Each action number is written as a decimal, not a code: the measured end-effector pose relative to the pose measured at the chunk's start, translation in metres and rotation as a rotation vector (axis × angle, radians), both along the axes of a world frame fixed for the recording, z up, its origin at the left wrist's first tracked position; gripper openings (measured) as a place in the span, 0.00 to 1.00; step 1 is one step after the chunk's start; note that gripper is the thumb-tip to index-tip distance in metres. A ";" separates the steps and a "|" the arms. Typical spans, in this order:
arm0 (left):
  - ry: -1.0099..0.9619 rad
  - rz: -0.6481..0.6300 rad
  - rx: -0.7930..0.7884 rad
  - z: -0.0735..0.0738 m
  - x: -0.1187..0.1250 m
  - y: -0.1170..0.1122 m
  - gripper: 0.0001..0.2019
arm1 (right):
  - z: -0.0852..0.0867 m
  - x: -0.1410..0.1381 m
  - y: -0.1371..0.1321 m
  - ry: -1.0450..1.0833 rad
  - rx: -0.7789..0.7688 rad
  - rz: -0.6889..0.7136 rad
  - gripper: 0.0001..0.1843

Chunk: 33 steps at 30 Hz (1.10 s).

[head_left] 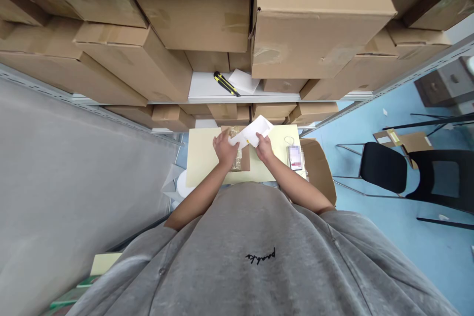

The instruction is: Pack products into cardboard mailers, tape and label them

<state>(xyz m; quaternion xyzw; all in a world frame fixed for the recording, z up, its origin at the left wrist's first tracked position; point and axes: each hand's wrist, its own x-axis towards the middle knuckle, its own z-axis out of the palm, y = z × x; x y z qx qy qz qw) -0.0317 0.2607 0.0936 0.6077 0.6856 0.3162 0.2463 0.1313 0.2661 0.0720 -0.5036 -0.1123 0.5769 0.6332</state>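
A folded white sheet of paper (pixel 259 127) is stretched between my two hands, above a pale yellow tabletop (pixel 202 158). My right hand (pixel 264 148) grips its right part, thumb on top. At the left end of the paper, my left hand (pixel 225 152) has its thumb and fingers around the edge, the other fingers curled apart. Beneath the paper and partly behind my left hand lies a small brown cardboard box (pixel 245 159) with shiny tape along it. A phone (pixel 295 157) with a lit screen lies at the tabletop's right side.
Cardboard boxes (pixel 318 29) fill the shelves in front. A black and yellow utility knife (pixel 226 84) lies on a shelf beside a white paper piece (pixel 244 80). An open carton (pixel 318 170) stands right of the table; a black chair (pixel 383 167) is farther right. A grey wall (pixel 74 173) bounds the left.
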 end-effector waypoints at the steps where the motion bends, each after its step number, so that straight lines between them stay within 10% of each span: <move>1: -0.013 -0.050 -0.024 -0.004 0.001 0.003 0.38 | 0.000 0.000 0.001 0.002 -0.001 0.001 0.18; 10: -0.421 -0.210 -0.203 -0.046 0.000 0.030 0.11 | -0.013 0.006 0.011 -0.091 0.026 0.074 0.18; 20: -0.740 -0.245 -0.273 -0.051 -0.002 0.031 0.16 | -0.024 0.005 0.015 -0.151 0.050 0.205 0.20; 33: -0.733 -0.102 -0.344 -0.082 0.002 0.029 0.20 | -0.009 -0.006 0.008 -0.945 0.187 0.403 0.41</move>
